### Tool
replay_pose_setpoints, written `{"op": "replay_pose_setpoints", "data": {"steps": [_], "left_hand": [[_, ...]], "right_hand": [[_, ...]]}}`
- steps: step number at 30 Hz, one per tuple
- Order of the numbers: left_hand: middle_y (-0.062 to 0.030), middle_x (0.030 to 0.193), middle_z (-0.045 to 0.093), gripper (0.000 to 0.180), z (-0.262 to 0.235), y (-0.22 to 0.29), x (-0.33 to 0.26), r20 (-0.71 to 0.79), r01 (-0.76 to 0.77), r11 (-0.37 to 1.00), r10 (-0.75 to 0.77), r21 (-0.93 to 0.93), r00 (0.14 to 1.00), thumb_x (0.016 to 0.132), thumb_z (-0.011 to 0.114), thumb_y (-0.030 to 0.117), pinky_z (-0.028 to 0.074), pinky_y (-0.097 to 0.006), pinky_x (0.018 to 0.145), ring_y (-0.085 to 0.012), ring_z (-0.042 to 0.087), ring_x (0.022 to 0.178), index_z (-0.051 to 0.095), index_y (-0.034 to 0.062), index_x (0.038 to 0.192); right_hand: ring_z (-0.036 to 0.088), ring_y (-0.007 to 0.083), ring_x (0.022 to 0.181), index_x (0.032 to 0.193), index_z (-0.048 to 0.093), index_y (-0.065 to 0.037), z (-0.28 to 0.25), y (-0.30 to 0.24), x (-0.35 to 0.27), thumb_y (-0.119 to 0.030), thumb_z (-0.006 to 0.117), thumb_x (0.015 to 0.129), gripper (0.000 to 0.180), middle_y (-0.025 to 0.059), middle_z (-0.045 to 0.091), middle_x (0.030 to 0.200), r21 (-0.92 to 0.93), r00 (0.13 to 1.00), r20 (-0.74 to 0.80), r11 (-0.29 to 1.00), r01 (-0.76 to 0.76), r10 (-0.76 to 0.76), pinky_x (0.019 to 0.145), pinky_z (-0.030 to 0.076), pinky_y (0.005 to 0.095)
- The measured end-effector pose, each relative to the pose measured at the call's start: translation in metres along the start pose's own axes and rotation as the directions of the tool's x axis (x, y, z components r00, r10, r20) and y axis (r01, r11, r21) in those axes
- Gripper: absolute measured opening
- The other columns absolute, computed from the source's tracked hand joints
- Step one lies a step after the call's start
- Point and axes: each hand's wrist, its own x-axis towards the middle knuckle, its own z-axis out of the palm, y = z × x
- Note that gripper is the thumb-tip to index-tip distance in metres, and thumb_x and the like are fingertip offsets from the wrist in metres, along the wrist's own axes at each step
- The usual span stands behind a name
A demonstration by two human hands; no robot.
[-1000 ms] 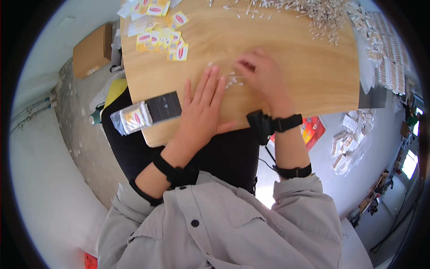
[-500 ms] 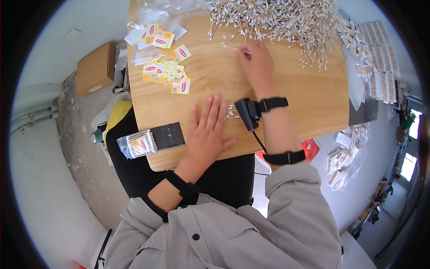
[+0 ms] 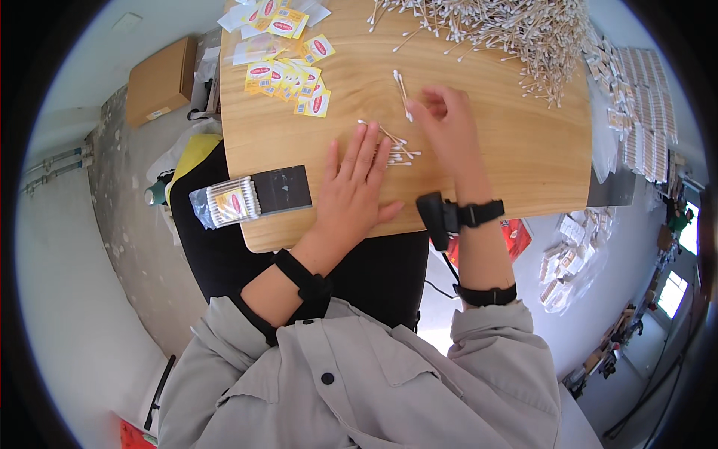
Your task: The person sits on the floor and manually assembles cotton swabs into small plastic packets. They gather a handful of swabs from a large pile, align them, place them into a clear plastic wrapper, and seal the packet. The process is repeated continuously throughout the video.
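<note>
My left hand (image 3: 354, 179) lies flat on the wooden table (image 3: 523, 150), fingers stretched out and pointing away from me. Beside its fingertips and partly under them is a small loose group of cotton swabs (image 3: 400, 155). To the right, my right hand (image 3: 450, 123) is bent with thumb and forefinger apart. A pair of cotton swabs (image 3: 402, 93) lies against the outer side of its thumb, and I see nothing clearly pinched. A clear pack of cotton swabs (image 3: 233, 202) with a yellow label rests on a black plate (image 3: 283, 187) at the table's near left edge.
A large heap of cotton swabs (image 3: 516, 37) covers the far right of the table. Yellow-and-white label cards (image 3: 288, 78) are scattered at the far left. Stacked packs (image 3: 643, 112) stand beyond the right edge, and a cardboard box (image 3: 161, 81) sits on the floor at left.
My right hand has come back toward me, and the two swabs beside it have moved nearer too. More swabs now lie by my left fingertips. The view has shifted slightly.
</note>
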Motion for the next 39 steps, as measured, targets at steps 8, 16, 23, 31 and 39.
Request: {"op": "replay_pose_setpoints", "data": {"steps": [8,16,23,31,39], "left_hand": [[-0.0154,0.16,0.023,0.106,0.0,0.0,-0.002,-0.008,0.036,0.999,-0.037,-0.035,0.999,0.068,0.077,0.052,0.017,-0.053,0.119,-0.0283,0.019,0.15,0.032,0.0037,0.15],[-0.0137,0.159,0.026,0.109,-0.004,-0.011,0.01,0.004,0.024,1.0,-0.024,0.011,1.0,0.063,0.08,0.054,0.019,-0.054,0.117,-0.028,0.024,0.148,0.035,0.0034,0.149],[-0.0148,0.159,0.026,0.108,-0.009,-0.012,0.023,-0.035,0.007,0.998,-0.005,0.063,0.999,0.062,0.08,0.057,0.018,-0.052,0.119,-0.0273,0.022,0.148,0.039,0.0035,0.147],[-0.0172,0.156,0.03,0.107,-0.003,-0.01,0.031,-0.063,0.026,0.999,-0.024,0.025,0.998,0.063,0.079,0.058,0.019,-0.053,0.117,-0.0307,0.027,0.145,0.04,0.0,0.145],[-0.0191,0.149,0.037,0.104,-0.003,-0.013,0.028,-0.111,0.015,0.998,-0.008,0.065,0.994,0.063,0.08,0.057,0.022,-0.053,0.115,-0.0348,0.035,0.137,0.043,0.0001,0.142]], "right_hand": [[0.063,0.0222,0.075,0.09,0.069,-0.005,0.0,-0.007,0.011,-0.009,0.07,0.08,0.011,0.0072,0.064,0.081,-0.05,0.961,0.264,0.994,0.101,-0.085,0.069,0.052,0.0328],[0.061,0.0156,0.083,0.098,0.069,-0.003,-0.01,-0.002,0.001,-0.006,0.068,0.087,0.011,0.006,0.061,0.089,0.071,0.918,0.384,0.995,0.076,-0.098,0.074,0.05,0.0283],[0.06,0.015,0.084,0.106,0.069,-0.004,-0.003,0.007,-0.01,-0.006,0.07,0.086,0.02,0.0058,0.06,0.093,0.17,0.974,0.221,0.985,0.019,-0.057,0.076,0.051,0.0273],[0.061,0.0163,0.082,0.108,0.068,-0.008,-0.001,-0.002,0.007,-0.007,0.071,0.083,0.025,0.0051,0.062,0.093,-0.008,0.965,0.25,0.996,0.087,-0.082,0.074,0.051,0.0287],[0.062,0.0162,0.083,0.102,0.07,-0.005,0.003,-0.003,0.005,-0.005,0.069,0.085,0.017,0.0061,0.062,0.093,0.034,0.963,0.24,0.993,0.116,-0.12,0.076,0.052,0.0273]]}}
